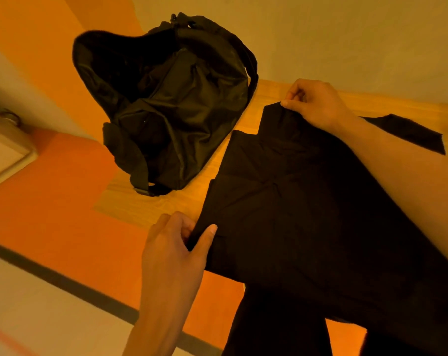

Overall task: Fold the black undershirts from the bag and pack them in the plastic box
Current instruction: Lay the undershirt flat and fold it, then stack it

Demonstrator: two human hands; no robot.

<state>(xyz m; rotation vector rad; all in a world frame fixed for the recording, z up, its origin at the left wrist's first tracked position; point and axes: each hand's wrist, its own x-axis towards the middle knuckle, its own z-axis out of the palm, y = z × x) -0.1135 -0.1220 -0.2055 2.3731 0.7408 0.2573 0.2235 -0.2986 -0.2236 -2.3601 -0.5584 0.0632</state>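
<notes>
A black fabric undershirt point(282, 201) lies spread on a light wooden tabletop point(140, 204), filling the right half of the scene. Its near part hangs over the near edge of the tabletop. A narrow black strip of it point(410, 132) lies flat on the wood at the far right, beyond the person's right forearm.

The left hand point(174, 242) is at the near left edge of the garment. Its thumb and fingers point(208, 233) pinch a fold of the black cloth between them, and the other fingers are curled behind the fold. The right hand point(318, 104) reaches across the garment to its far corner. There the thumb and fingers point(285, 102) are pressed together on the tip of the cloth, lifting it slightly off the wood. The right forearm crosses above the garment's right side.

A large black soft nylon bag point(166, 111) sits on the far left part of the tabletop, just beside the undershirt. It is slumped and creased, and its wide mouth gapes toward the far left. Whatever is inside is too dark to tell.

Left of the tabletop lies an orange floor point(50, 188) with a dark stripe across it.
</notes>
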